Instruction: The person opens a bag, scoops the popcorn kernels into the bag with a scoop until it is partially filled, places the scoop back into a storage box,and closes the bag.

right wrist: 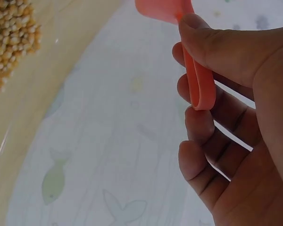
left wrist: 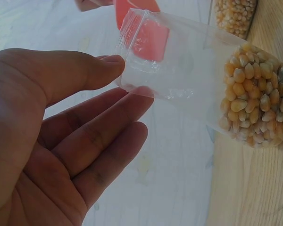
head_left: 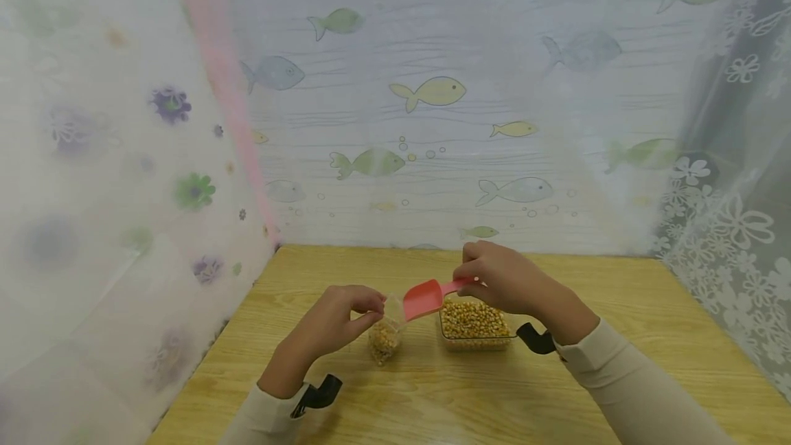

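Observation:
My left hand (head_left: 340,318) pinches the top edge of a clear plastic bag (left wrist: 188,70) between thumb and fingers. Corn kernels (left wrist: 254,96) fill the bag's lower part, which hangs close over the table. In my right hand (head_left: 503,277) is the handle of a pink scoop (head_left: 423,299), gripped between thumb and fingers. The scoop's bowl is tipped toward the bag's mouth and overlaps it in the left wrist view; no kernels show in it. Below the right hand stands a clear rectangular container (head_left: 477,343) heaped with yellow corn kernels.
The wood-grain table (head_left: 457,397) runs back to a pale curtain (head_left: 432,156) printed with fish. Flowered sheets hang along the left side (head_left: 123,225) and the right side (head_left: 729,225). A black wrist mount (head_left: 536,339) on the right arm sits beside the container.

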